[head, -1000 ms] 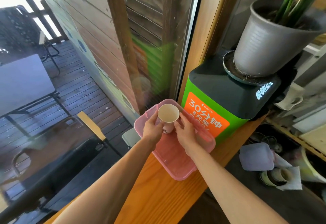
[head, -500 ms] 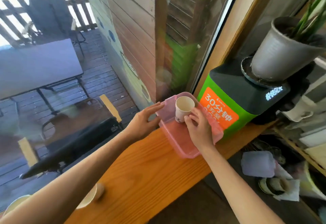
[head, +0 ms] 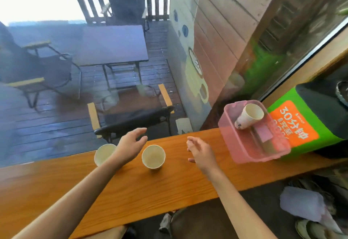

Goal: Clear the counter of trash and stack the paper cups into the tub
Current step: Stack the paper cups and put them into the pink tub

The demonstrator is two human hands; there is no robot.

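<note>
Wooden counter [head: 131, 188] beside window. Both hands withdrawn from pink tub [head: 244, 144], first cup [head: 248, 116] left inside. Left hand [head: 130, 146] and right hand [head: 201, 152] spread, empty, near two remaining cups [head: 153, 156] [head: 102, 154]; next pickup likely.

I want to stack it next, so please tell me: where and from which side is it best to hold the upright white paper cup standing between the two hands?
Grip the white paper cup around its side wall just below the rim, from above and the left: it stands upright, mouth open, and the open left hand hovers beside it.
</note>
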